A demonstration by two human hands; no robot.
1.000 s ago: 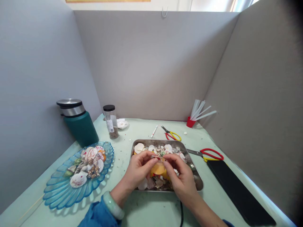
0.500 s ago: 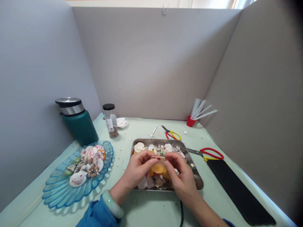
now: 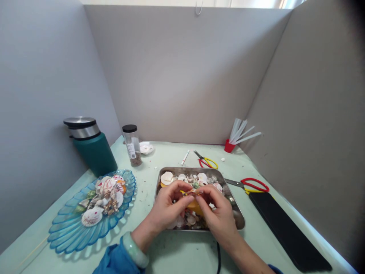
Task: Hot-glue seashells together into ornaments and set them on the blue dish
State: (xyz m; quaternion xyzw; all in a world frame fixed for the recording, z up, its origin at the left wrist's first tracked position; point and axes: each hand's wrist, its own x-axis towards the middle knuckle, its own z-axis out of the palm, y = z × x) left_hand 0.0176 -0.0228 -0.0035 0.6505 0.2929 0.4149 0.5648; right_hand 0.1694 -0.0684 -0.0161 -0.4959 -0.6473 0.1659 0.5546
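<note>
Left hand (image 3: 167,207) and right hand (image 3: 218,213) meet over the steel tray (image 3: 185,169), fingers curled, both pinched shut on a small thin piece (image 3: 194,193). What it is is too small to tell. An orange shell (image 3: 194,206) sits just under it, between the hands.

Pale green table (image 3: 176,251), grey partitions.

Left: blue glass plate (image 3: 68,236) of shells, green flask (image 3: 92,152), jar (image 3: 131,144). Right: red-handled scissors (image 3: 252,185), black slab (image 3: 288,232).

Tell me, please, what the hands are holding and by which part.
The left hand and the right hand both pinch an orange shell by its upper edge, over the metal tray.
</note>
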